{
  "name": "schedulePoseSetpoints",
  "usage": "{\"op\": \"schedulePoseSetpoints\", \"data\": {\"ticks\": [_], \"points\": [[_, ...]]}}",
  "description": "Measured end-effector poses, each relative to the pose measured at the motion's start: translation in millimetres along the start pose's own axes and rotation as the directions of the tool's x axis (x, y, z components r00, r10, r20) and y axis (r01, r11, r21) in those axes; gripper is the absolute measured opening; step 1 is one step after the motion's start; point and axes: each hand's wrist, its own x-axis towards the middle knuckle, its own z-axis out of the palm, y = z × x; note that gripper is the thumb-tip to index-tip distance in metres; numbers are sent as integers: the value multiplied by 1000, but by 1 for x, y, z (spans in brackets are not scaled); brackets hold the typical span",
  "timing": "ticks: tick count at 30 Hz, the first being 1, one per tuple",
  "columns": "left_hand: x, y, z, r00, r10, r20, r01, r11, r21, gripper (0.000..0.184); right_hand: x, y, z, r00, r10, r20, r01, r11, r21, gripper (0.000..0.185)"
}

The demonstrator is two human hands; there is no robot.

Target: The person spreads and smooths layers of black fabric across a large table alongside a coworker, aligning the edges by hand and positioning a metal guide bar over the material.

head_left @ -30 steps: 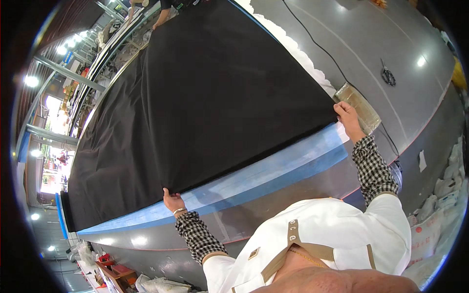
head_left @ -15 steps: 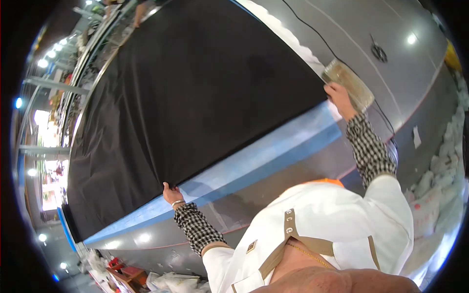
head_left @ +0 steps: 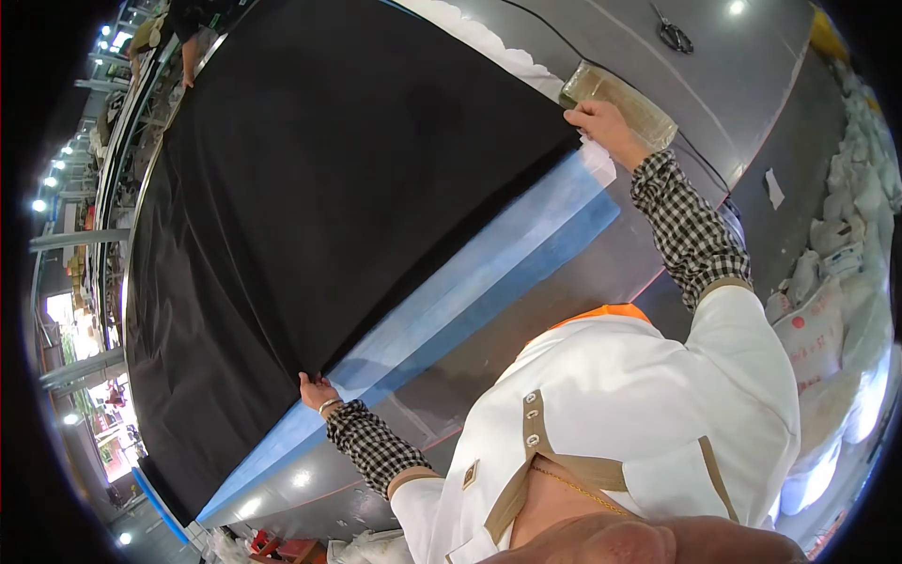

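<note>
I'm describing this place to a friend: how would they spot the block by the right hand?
Start with the huge black cloth on the grey table. Follow it to the corner at the right hand; the block lies beside that hand. It is chunky, shiny and yellowish-brown, unlike the flat cloth or the slim, dark scissors farther off.

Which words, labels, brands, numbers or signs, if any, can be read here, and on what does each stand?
No text can be read clearly.
White sack at right: red printed marks, too blurred to read.
Small patch on the white shirt: too small to tell whether it bears text.
</note>
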Motion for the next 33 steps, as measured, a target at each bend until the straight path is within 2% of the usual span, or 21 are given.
{"op": "schedulePoseSetpoints", "data": {"ticks": [3, 8, 17, 20, 23, 24, 25, 27, 29, 31, 33], "points": [[-1, -1, 2, 1000, -29, -3, 29, 998, 60, 26, 0, 18, 2, 996, -68, -53, 55, 975, -213, 37], [-13, 4, 9, 996, 9, -84, 3, 989, 150, 24, 6, 40, 4, 996, -71, -53, 55, 965, -256, 34], [-24, 6, 13, 963, 191, -190, -88, 890, 447, 23, 6, 47, 5, 991, -110, -76, 71, 915, -398, 32], [-20, 5, 6, 969, 186, -161, -89, 876, 475, 26, 5, 45, 6, 987, -132, -92, 77, 890, -449, 31], [-1, -5, -2, 932, 299, -202, -171, 859, 482, 30, 6, 46, 5, 986, -151, -69, 100, 870, -482, 31], [-3, 2, -2, 883, 437, -172, -225, 714, 663, 37, 7, 47, 5, 986, -157, -59, 109, 865, -490, 31], [-7, 6, -3, 804, 536, -258, -188, 640, 745, 42, 8, 47, 6, 985, -163, -51, 117, 859, -498, 31], [-76, 41, 42, 595, 715, -366, -54, 490, 870, 52, 8, 42, 8, 987, -154, -39, 113, 854, -507, 31], [-63, 35, 46, 440, 898, -19, -328, 180, 927, 60, 6, 36, 7, 988, -150, -32, 114, 857, -503, 30], [-99, 51, 82, 436, 862, 260, -621, 79, 780, 61, 3, 32, 7, 989, -147, -25, 117, 869, -481, 31], [-121, 49, 121, 336, 777, 531, -808, -52, 587, 62, -2, 24, 8, 989, -145, -30, 116, 883, -454, 32]]}}
